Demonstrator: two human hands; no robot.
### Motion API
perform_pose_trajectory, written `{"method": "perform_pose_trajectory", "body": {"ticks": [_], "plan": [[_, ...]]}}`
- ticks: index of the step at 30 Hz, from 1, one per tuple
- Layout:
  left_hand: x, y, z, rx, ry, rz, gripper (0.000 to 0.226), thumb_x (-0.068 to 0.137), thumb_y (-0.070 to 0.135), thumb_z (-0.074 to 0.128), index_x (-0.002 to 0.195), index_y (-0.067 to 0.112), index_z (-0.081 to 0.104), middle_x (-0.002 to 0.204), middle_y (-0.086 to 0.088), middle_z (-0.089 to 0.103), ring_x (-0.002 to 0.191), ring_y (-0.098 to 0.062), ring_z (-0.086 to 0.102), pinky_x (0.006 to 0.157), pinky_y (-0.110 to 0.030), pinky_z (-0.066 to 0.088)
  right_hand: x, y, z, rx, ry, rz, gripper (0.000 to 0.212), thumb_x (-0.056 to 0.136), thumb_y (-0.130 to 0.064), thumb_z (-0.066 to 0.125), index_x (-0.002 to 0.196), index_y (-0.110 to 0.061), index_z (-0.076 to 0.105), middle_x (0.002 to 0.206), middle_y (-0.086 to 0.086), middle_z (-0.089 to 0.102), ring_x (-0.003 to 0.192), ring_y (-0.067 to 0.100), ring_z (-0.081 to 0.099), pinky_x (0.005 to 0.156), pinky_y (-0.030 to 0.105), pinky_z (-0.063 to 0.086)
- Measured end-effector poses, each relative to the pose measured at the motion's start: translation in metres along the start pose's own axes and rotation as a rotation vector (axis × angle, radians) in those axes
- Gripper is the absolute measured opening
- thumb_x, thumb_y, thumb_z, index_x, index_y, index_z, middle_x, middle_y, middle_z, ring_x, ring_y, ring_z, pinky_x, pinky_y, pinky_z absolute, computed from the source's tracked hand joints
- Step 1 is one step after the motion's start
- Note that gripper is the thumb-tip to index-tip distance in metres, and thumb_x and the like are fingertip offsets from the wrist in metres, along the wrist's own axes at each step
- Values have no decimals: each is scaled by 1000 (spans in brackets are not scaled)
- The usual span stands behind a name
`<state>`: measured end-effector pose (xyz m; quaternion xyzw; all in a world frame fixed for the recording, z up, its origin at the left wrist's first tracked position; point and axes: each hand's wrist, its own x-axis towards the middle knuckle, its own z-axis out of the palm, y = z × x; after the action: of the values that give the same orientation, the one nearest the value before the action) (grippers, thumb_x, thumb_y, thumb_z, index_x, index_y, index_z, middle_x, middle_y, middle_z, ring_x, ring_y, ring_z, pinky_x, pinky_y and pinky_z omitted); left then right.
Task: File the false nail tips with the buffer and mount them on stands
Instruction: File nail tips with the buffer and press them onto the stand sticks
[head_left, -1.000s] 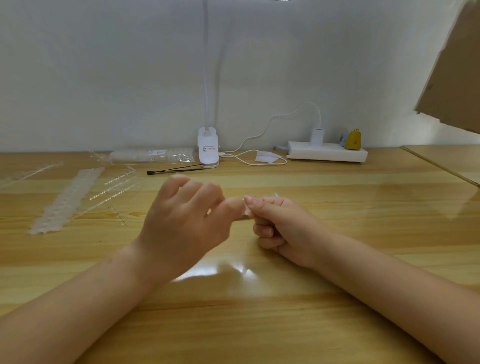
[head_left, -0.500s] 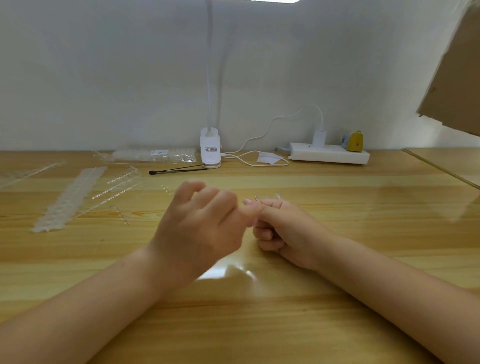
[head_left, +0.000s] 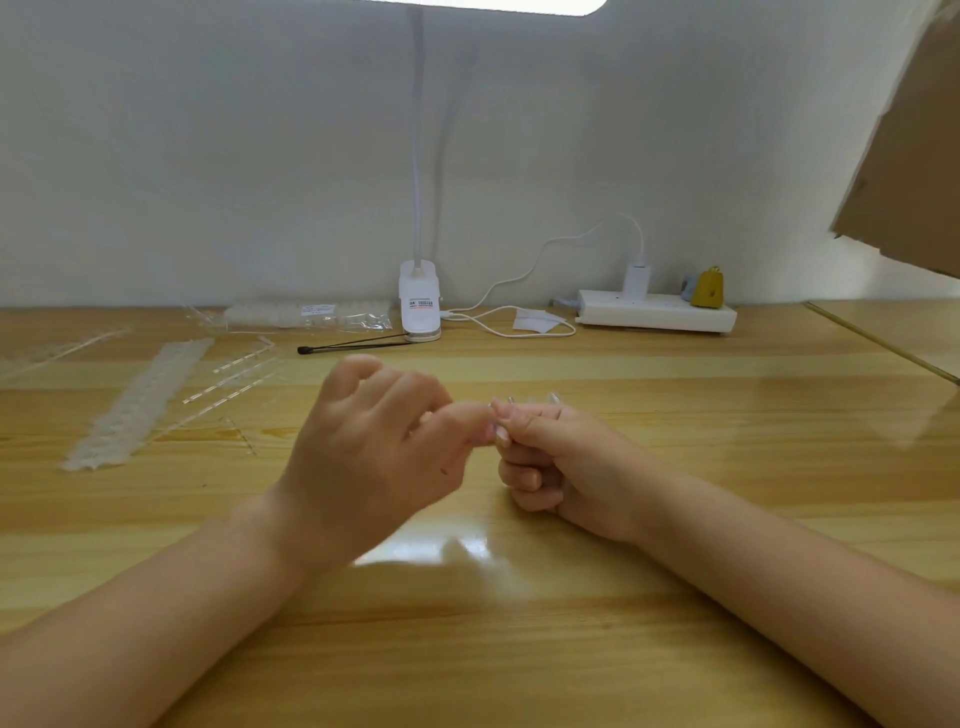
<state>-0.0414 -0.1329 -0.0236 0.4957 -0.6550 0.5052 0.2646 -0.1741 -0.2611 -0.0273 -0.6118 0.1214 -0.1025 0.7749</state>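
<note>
Right now your nail tip (head_left: 501, 435) is pinched at the middle of the tabletop (head_left: 675, 415), small and hard to make out, where the fingertips of your two hands meet. Your left hand (head_left: 379, 457) curls its fingers and pinches it from the left, while your right hand (head_left: 561, 462) grips it from the right with the other fingers tucked under. Farther left lie a strip of tips (head_left: 137, 405) and clear stands (head_left: 234, 384); behind sit a lamp base (head_left: 420, 306) and power strip (head_left: 657, 312).

The hands (head_left: 488, 431) have drifted slightly right, fingertips pressed closer.
</note>
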Motion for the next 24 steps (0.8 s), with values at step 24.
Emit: {"method": "perform_pose_trajectory", "body": {"ticks": [24], "plan": [[-1, 12, 5, -8, -14, 46, 32, 75, 8, 69, 95, 27, 53, 70, 2, 63, 61, -16, 53, 71, -34, 45, 1, 0, 1, -9, -8, -17, 25, 84, -34, 57, 68, -15, 56, 50, -7, 39, 42, 4, 32, 36, 14, 21]]}}
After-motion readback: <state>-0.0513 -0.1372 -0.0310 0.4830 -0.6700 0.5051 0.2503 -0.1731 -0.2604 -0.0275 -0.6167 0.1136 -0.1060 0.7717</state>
